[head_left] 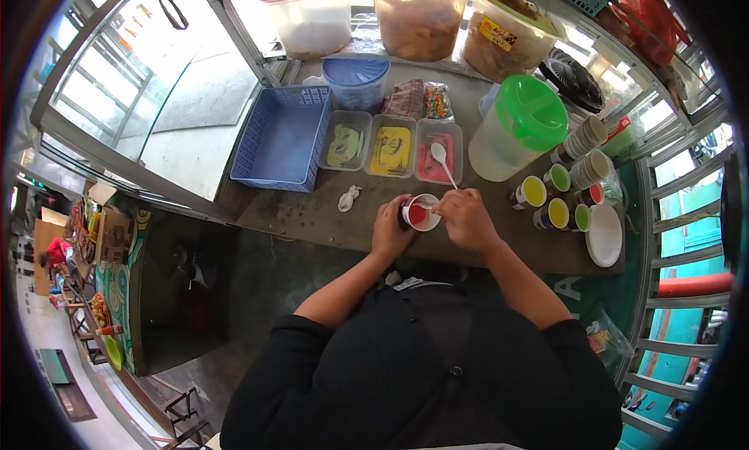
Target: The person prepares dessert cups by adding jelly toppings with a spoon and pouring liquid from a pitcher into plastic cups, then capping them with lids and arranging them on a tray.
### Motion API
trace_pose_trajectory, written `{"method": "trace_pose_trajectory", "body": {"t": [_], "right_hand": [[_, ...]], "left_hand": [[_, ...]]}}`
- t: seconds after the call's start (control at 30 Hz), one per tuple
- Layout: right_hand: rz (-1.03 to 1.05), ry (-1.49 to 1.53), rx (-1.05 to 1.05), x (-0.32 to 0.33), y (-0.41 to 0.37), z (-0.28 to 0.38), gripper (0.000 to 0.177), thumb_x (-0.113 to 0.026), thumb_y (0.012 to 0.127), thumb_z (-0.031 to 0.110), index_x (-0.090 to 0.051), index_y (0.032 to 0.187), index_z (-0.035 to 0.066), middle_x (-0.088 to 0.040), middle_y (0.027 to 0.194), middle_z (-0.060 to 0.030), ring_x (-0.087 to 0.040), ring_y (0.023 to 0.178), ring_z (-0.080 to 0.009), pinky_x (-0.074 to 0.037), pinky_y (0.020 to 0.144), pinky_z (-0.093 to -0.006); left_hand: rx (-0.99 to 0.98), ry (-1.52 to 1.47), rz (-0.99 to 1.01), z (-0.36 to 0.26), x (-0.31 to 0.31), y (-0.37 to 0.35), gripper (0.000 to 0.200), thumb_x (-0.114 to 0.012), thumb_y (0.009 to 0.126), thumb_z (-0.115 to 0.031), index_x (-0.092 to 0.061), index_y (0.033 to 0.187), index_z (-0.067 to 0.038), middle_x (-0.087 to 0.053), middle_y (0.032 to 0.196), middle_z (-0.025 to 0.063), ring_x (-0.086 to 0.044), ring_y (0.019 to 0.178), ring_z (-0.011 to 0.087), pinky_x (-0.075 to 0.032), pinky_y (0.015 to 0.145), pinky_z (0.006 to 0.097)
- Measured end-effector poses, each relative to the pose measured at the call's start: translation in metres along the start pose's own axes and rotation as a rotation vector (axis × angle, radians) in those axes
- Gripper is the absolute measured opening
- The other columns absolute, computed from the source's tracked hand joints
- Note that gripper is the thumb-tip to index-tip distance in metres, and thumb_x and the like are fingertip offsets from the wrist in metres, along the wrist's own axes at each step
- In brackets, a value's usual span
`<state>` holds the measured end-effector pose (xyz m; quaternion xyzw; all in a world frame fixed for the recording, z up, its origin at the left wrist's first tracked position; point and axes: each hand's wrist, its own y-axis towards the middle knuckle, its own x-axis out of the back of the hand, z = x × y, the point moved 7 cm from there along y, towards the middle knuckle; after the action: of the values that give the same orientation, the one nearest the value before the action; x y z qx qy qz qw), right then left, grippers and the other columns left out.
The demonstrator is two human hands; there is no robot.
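My left hand [389,227] is wrapped round the side of a small paper cup [431,221] with red content in it. Over the cup's right rim, my right hand [468,218] is closed on a white plastic spoon [441,155]. The spoon's bowl points up and away, in front of the red tub [425,168], and its handle runs down into my fingers. A pale tip shows inside the cup by my right fingertips. Beside the red tub stand a yellow tub [381,163] and a pale green tub [357,161].
A blue basket [269,150] stands left, with a crumpled white cloth [349,198] nearby. On the right are a green-lidded jug [491,150], several filled cups [534,191], stacked cups [583,138] and white lids [605,235]. Large tubs [421,25] line the back shelf.
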<state>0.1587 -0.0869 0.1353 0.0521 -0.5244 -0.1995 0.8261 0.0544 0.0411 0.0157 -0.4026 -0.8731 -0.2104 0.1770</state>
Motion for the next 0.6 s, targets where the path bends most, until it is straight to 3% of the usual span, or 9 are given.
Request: {"method": "trace_pose_trajectory", "body": {"t": [0.07, 0.17, 0.27, 0.47, 0.6], "right_hand": [[-0.096, 0.096, -0.081, -0.005, 0.000, -0.018, 0.014, -0.058, 0.098, 0.012, -0.069, 0.098, 0.003, -0.074, 0.098, -0.0095, -0.068, 0.101, -0.0265, -0.041, 0.101, -0.0398], [-0.025, 0.513, -0.439, -0.026, -0.014, -0.046, 0.018, -0.057, 0.101, 0.015, -0.069, 0.098, 0.002, -0.072, 0.091, -0.0096, -0.068, 0.088, -0.0208, -0.047, 0.088, -0.0314], [-0.226, 0.662, -0.568, -0.046, -0.035, -0.054, 0.023, -0.053, 0.105, 0.018, -0.069, 0.099, 0.002, -0.070, 0.087, -0.0073, -0.066, 0.083, -0.0156, -0.048, 0.082, -0.0266], [-0.372, 1.102, -0.881, -0.059, -0.065, -0.086, 0.027, -0.047, 0.109, 0.023, -0.067, 0.105, 0.006, -0.071, 0.089, -0.0020, -0.059, 0.081, -0.0073, -0.040, 0.074, -0.0224], [-0.447, 1.199, -0.882, -0.055, -0.068, -0.090, 0.025, -0.048, 0.109, 0.026, -0.066, 0.107, 0.009, -0.071, 0.093, -0.0020, -0.060, 0.085, -0.0062, -0.039, 0.075, -0.0217]], "left_hand": [[0.014, 0.022, 0.002, 0.004, 0.001, 0.000, 0.069, -0.083, 0.069, -0.011, -0.054, 0.132, -0.013, -0.064, 0.130, 0.0097, -0.055, 0.123, 0.0343, -0.046, 0.105, 0.0431], [-0.004, 0.059, -0.018, -0.003, 0.000, -0.002, 0.070, -0.085, 0.067, -0.009, -0.055, 0.130, -0.011, -0.065, 0.129, 0.0078, -0.057, 0.123, 0.0345, -0.047, 0.103, 0.0436], [0.020, 0.058, -0.013, -0.002, 0.004, -0.002, 0.069, -0.084, 0.069, -0.011, -0.054, 0.132, -0.012, -0.065, 0.129, 0.0088, -0.056, 0.123, 0.0339, -0.046, 0.104, 0.0434], [0.074, 0.048, -0.049, -0.007, 0.008, -0.001, 0.067, -0.084, 0.070, -0.015, -0.055, 0.130, -0.011, -0.065, 0.125, 0.0116, -0.057, 0.122, 0.0340, -0.047, 0.103, 0.0438], [0.080, 0.071, -0.078, -0.007, 0.009, -0.003, 0.068, -0.086, 0.069, -0.018, -0.055, 0.129, -0.011, -0.065, 0.122, 0.0140, -0.058, 0.121, 0.0347, -0.048, 0.102, 0.0443]]}}
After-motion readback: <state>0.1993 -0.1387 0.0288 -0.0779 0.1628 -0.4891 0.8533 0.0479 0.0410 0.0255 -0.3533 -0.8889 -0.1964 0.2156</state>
